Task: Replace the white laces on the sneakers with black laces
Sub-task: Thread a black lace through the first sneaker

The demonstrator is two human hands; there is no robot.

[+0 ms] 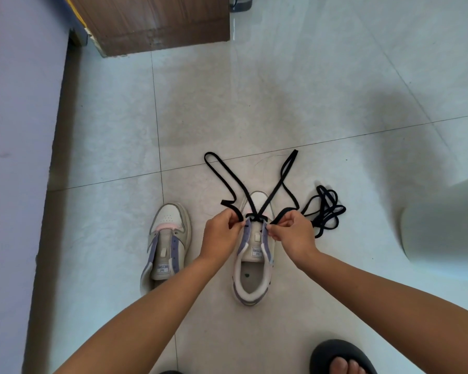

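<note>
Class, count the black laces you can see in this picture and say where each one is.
2. One lace is threaded through the front eyelets of the right sneaker, its ends held by both hands. The other lace lies bundled on the floor, right of that sneaker.

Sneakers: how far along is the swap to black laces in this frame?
Done: no white laces remain on either shoe. In hand: the right sneaker has a black lace through its lowest eyelets only, left hand and right hand each pinching an end. Left: its upper eyelets, and the bare left sneaker; the spare lace lies bundled nearby.
</note>
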